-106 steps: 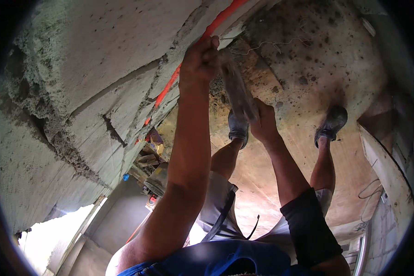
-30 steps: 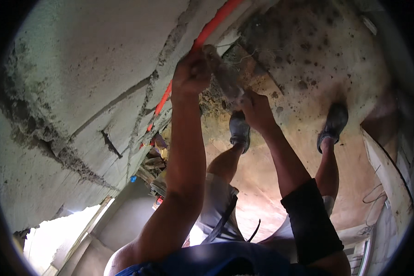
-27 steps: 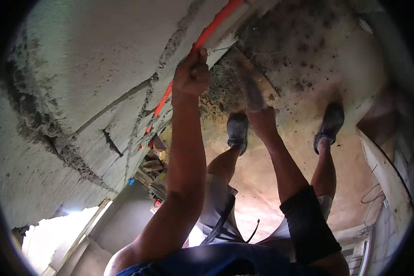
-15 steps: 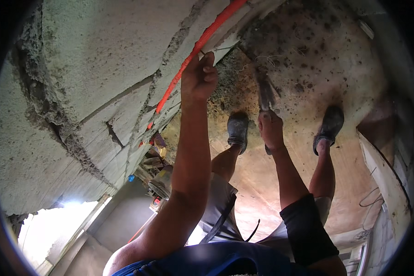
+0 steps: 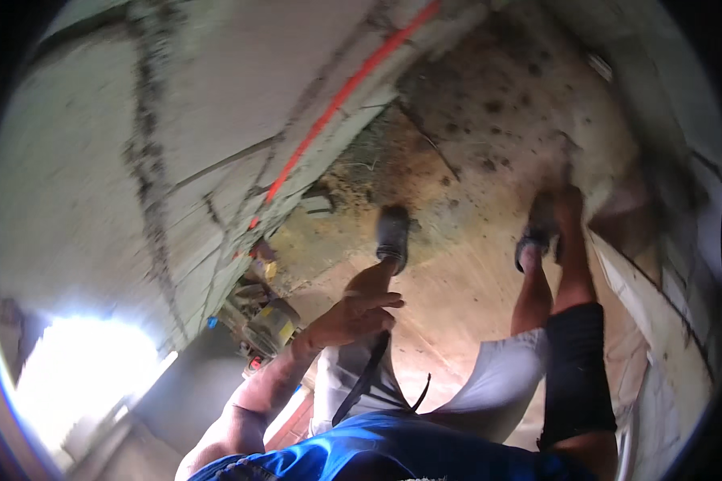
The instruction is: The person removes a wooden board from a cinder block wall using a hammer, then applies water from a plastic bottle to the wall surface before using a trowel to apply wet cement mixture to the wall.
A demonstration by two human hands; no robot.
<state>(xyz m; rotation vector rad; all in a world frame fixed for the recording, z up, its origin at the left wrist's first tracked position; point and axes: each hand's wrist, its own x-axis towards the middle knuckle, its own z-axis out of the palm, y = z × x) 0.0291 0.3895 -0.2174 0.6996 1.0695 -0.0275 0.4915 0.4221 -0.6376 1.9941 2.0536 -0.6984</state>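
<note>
My left hand [image 5: 350, 319] is above my left thigh, its fingers loosely stretched out with nothing visible in them. To the right, my right hand [image 5: 567, 207] is low beside my right shoe [image 5: 535, 232] and smeared by motion. A dark, blurred shape [image 5: 567, 156] projects beyond it, apparently the grey-ended hand tool seen in its grip earlier. An orange corrugated conduit [image 5: 321, 124] runs along a groove in the grey wall [image 5: 217, 88] at the left, away from both hands.
Rough channels are cut into the wall. My left shoe [image 5: 392, 232] stands on the stained floor [image 5: 449, 264], where a thin rod [image 5: 429, 140] lies. Assorted items [image 5: 273, 321] are piled at the wall's foot. A pale curved panel [image 5: 642, 289] borders the right side.
My left hand has left the conduit and drawn back toward my body. My right hand has swung right, toward my right shoe. The view has shifted.
</note>
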